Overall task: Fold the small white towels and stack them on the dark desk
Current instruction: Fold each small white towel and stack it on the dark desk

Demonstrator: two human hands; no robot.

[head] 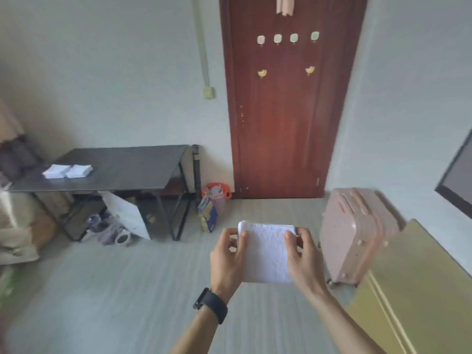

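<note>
A person stands in a room and holds a small white towel point(265, 251) in front of the body, in the air above the grey floor point(122, 290). The towel is already folded into a thick rectangle with several layers visible at its far edge. The left hand point(227, 259) grips the left side of the towel, with its thumb lying on the top face and its fingers curled under and around the edge. The right hand point(304, 259) grips the right side in the same way, thumb on top and fingers below. So both hands pinch the towel between thumb and fingers, one on each side. A black watch point(212, 304) sits on the left wrist. The dark tabletop point(122, 167) is well apart from the hands, at the left against the wall. Near its left end lie a first folded towel point(55, 172) and a second folded towel point(79, 170), side by side and touching each other. Under the tabletop I can see a white paper bag point(127, 218) and some pale shoes point(109, 229), both rather blurred. A red-brown door point(288, 111) with small coloured hooks point(277, 38) stands behind. An orange basket point(217, 191) stands beside the door. A pink suitcase point(357, 233) stands on the floor just to the right of the right hand.
</note>
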